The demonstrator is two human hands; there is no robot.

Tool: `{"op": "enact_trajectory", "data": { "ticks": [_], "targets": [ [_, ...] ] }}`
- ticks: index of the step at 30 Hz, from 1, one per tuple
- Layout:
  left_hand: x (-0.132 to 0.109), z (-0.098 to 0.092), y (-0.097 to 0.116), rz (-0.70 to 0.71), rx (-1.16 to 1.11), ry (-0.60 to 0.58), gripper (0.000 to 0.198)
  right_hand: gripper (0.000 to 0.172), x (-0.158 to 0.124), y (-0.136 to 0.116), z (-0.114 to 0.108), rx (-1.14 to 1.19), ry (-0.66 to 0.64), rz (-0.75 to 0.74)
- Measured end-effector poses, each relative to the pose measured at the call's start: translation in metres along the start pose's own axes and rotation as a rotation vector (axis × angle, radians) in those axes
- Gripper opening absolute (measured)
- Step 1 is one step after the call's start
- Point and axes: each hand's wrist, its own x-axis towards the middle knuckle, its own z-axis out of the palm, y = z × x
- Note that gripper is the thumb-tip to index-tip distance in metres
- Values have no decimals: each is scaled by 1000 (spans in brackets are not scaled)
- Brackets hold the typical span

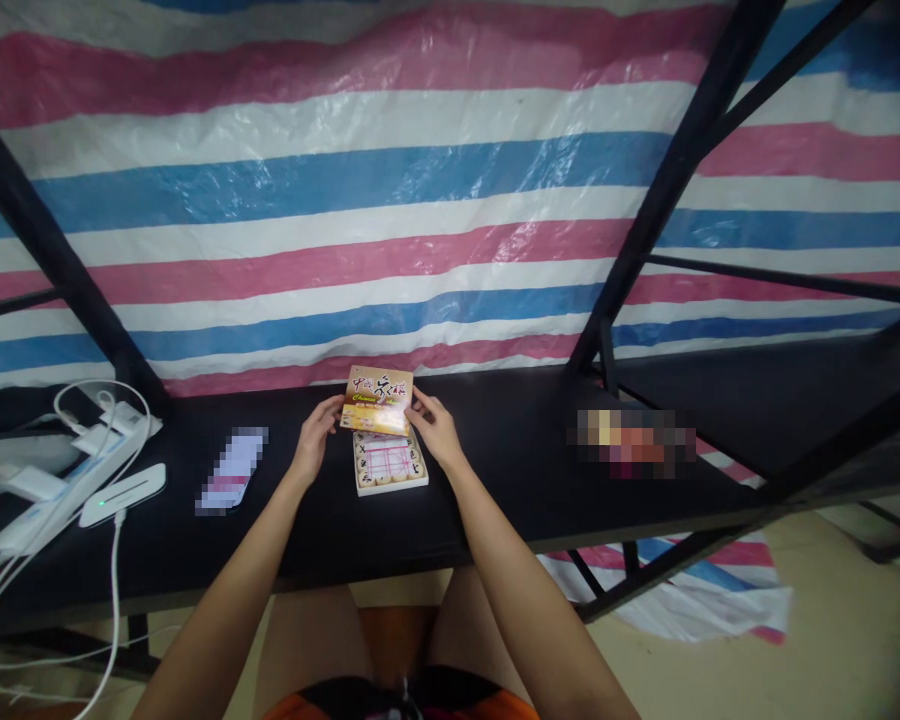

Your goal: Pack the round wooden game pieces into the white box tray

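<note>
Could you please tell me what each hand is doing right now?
Left hand: holding the box lid by its left edge.
Right hand: holding the box lid's right edge.

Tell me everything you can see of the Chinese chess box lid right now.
The Chinese chess box lid is a roughly square, thin-looking cover, tan-brown above and yellow-orange below. Large Chinese characters cross its upper part, with "Chinese" in yellow-green beneath; the smaller print is unreadable. It looks like cardboard, though that isn't certain. Its printed face is toward the camera, between the left hand and right hand at its sides. It overlaps the far part of the open tray; whether they touch is unclear.
</note>
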Motion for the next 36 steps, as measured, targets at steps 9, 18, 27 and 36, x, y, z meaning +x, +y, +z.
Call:
{"op": "enact_trajectory", "data": {
  "ticks": [9, 18, 27, 36],
  "targets": [
    [2, -4, -2, 58, 68, -37, 50, 47, 0, -1, 4, 147, 2, -30],
    [-2, 4, 2, 42, 85, -107, 65, 61, -4, -12, 1, 299, 4, -23],
    [-7, 9, 6, 42, 82, -152, 65, 48, -4, -7, 1, 216, 11, 42],
    [-5, 11, 5, -71, 206, -69, 43, 40, -5, -1, 7, 46, -47, 45]
  ]
}}
